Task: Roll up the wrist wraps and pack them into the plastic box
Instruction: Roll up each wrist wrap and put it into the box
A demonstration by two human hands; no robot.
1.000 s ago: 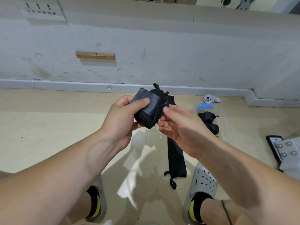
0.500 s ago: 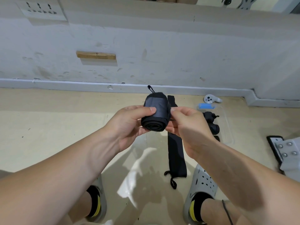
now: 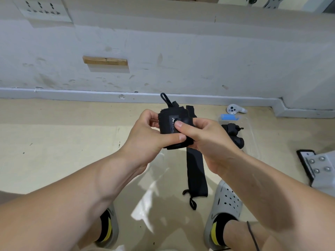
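The right hand's point(image 3: 208, 142) thumb presses flat on the small label patch on the front of a rolled black wrist wrap point(image 3: 172, 132). Its other fingers curl behind the roll, mostly hidden. The left hand point(image 3: 145, 134) grips the same roll from the left, thumb laid across its lower front and fingers curled round its far side. Both hands hold the roll above the floor, in the middle of the scene, with a thin loop point(image 3: 164, 98) sticking up from its far end.

Directly below, a second black wrist wrap point(image 3: 196, 171) lies unrolled and flat on the beige floor point(image 3: 63, 142), running near to far. To the right stands a clear plastic box point(image 3: 252, 136) with two rolled black wraps point(image 3: 233, 135) inside it and a blue item point(image 3: 228, 117) at its far end. A white controller point(image 3: 234, 109) rests just beyond the box, against the base of the grey wall point(image 3: 181, 51). Two grey clogs point(image 3: 224, 205) frame the near edge.
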